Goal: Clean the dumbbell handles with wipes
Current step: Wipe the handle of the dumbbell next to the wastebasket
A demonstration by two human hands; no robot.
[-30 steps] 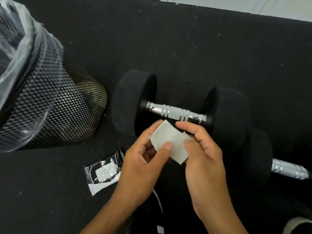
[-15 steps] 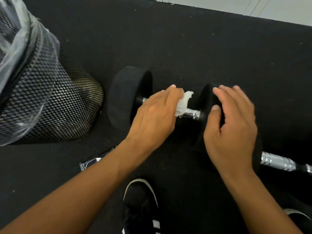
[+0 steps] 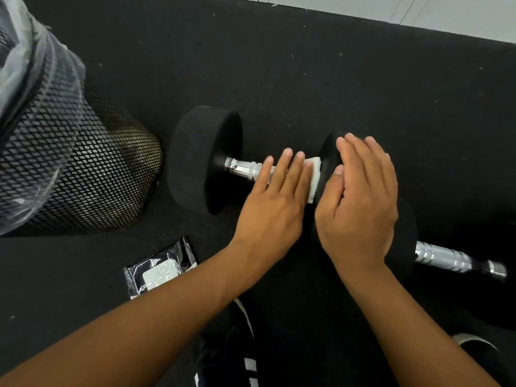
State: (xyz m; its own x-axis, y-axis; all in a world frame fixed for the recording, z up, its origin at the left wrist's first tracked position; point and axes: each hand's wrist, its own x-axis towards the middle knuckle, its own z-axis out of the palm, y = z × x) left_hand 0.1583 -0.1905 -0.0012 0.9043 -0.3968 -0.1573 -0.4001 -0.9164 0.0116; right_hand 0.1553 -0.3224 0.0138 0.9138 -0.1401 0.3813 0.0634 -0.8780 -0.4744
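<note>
A black dumbbell (image 3: 203, 157) with a chrome handle (image 3: 243, 170) lies across the black floor mat. My left hand (image 3: 275, 202) lies flat over the handle with straight fingers, pressing a white wipe (image 3: 314, 177) onto its right end. The wipe peeks out beside my fingers. My right hand (image 3: 360, 199) rests with straight fingers on the dumbbell's right head, covering most of it. A second dumbbell's chrome handle (image 3: 452, 259) shows at the lower right, partly behind my right wrist.
A black mesh waste bin (image 3: 72, 169) with a clear liner stands at the left, close to the dumbbell's left head. A wipe packet (image 3: 160, 270) lies on the mat by my left forearm. My shoes (image 3: 226, 356) are at the bottom. Pale floor (image 3: 446, 12) begins beyond the mat.
My left hand went from holding the wipe in the air to pressing it on the handle, then slid right along it with flattened fingers. My right hand let go and settled on the right head.
</note>
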